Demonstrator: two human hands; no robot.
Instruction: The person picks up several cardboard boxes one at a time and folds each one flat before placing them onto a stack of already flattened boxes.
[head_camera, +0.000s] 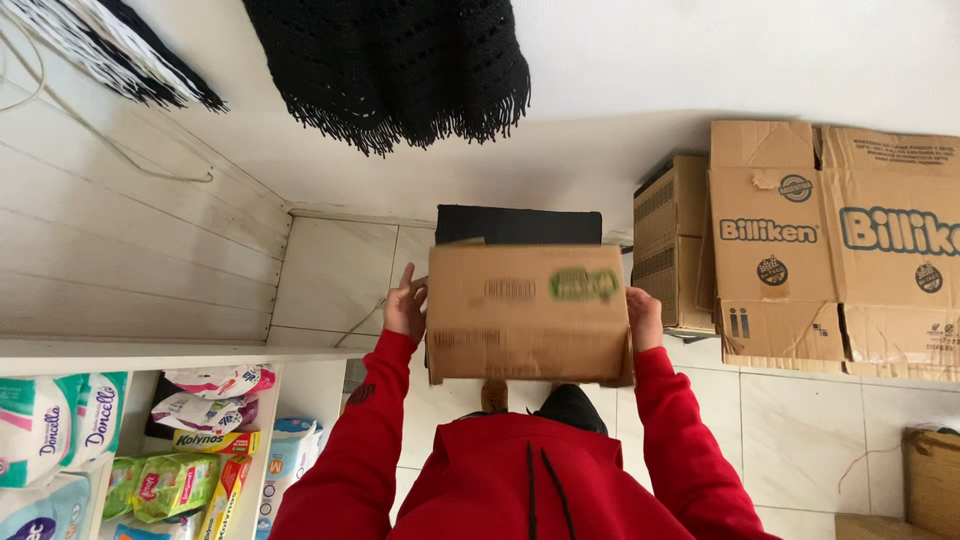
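A person in a red top holds a cardboard box (528, 312) at chest height between both hands, above the tiled floor (800, 420). The left hand (406, 308) presses its left end, fingers spread; the right hand (645, 318) clamps the right end. Beyond the grip sits a black box (518, 224); right of it, stacked cartons (800, 240). Left and below, a shelf (150, 352) holds packets.
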